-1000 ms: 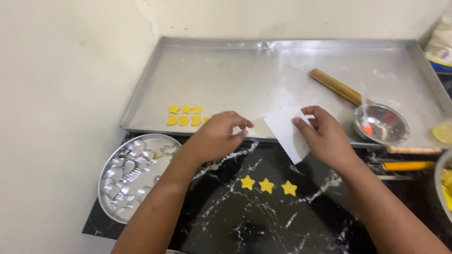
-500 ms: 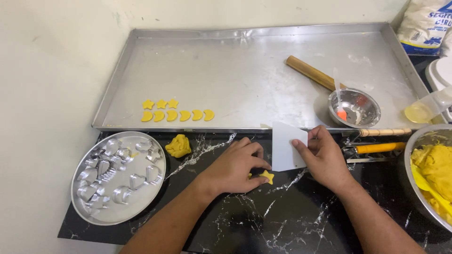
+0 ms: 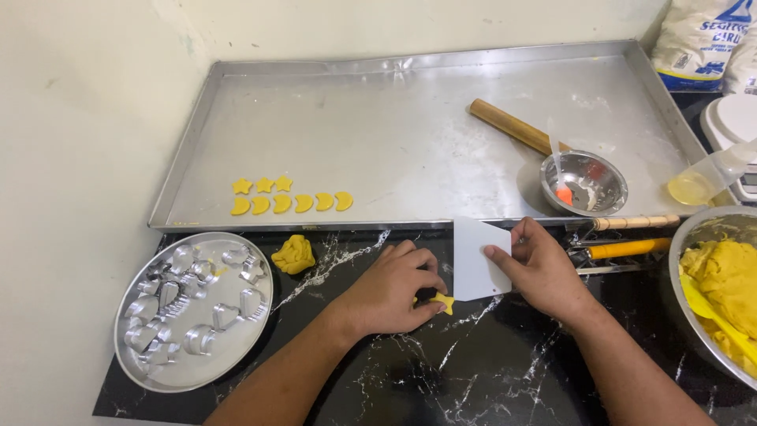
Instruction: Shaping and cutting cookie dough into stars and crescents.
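Observation:
My left hand (image 3: 390,290) rests on the black marble counter (image 3: 473,371), its fingertips pinching a small yellow star-shaped dough piece (image 3: 443,301). Beside it, my right hand (image 3: 540,268) holds a white plastic scraper (image 3: 477,259) upright, its lower edge right next to the star. On the large metal baking tray (image 3: 394,126) behind lie three yellow dough stars (image 3: 262,184) and a row of several yellow crescents (image 3: 293,203).
A round metal plate of cookie cutters (image 3: 193,308) sits at left, a yellow dough lump (image 3: 293,254) next to it. A wooden rolling pin (image 3: 512,126) and small steel bowl (image 3: 583,183) lie on the tray. A bowl of yellow dough (image 3: 721,288) stands at right.
The view has dropped lower and steadied. Both hands came back from the tray edge to the counter, and only one star shows there now where three lay a second ago.

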